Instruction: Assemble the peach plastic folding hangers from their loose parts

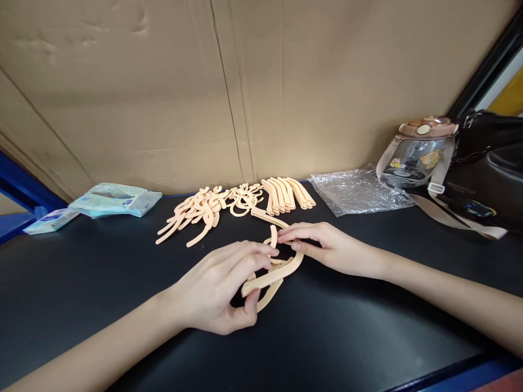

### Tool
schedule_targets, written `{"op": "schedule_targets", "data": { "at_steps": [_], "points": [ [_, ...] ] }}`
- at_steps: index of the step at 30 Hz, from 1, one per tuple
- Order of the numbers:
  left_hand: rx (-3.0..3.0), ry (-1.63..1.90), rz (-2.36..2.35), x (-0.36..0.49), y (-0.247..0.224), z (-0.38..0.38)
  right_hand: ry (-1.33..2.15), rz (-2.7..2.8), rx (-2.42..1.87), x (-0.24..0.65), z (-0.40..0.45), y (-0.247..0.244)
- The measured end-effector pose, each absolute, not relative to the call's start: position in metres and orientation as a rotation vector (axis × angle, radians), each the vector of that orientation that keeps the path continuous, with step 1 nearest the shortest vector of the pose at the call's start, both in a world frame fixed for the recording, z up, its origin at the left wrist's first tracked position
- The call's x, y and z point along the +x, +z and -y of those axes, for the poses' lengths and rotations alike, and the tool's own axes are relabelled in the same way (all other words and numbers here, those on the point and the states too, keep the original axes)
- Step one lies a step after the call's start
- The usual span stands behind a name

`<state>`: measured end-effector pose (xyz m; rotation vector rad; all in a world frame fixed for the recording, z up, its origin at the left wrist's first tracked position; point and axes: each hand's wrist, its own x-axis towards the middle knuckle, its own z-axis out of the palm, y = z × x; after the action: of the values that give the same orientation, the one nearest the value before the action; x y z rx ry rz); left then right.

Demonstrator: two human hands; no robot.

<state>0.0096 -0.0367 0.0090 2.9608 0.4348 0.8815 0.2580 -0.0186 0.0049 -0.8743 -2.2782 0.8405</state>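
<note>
Left hand point(218, 283) half-curled, thumb and fingers about the near end of a beige curved strip point(278, 275), midway on the black surface point(335, 337); right hand point(327, 246) slightly open at its far end, grip not discernible. Step in hand appears to be positioning it; next move likely calls for steady support at both ends. Loose pile point(207, 207) and stacked bundle point(277, 194) lie by the far edge.
</note>
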Motion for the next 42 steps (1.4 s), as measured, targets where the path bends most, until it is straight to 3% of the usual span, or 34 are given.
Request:
{"op": "schedule_targets", "data": {
  "at_steps": [12,27,32,42],
  "points": [
    [3.188,0.829,-0.434,0.011,0.012,0.036,1.187,2.026,-0.823,0.255,0.023,0.003],
    [3.397,0.591,-0.458,0.012,0.013,0.034,1.091,2.188,-0.796,0.259,0.018,0.006],
    [3.366,0.784,-0.589,0.013,0.013,0.034,1.019,2.284,-0.736,0.258,0.021,0.008],
    [3.218,0.662,-1.168,0.008,0.009,0.022,0.927,2.405,-0.742,0.26,0.024,0.008]
  ]
}}
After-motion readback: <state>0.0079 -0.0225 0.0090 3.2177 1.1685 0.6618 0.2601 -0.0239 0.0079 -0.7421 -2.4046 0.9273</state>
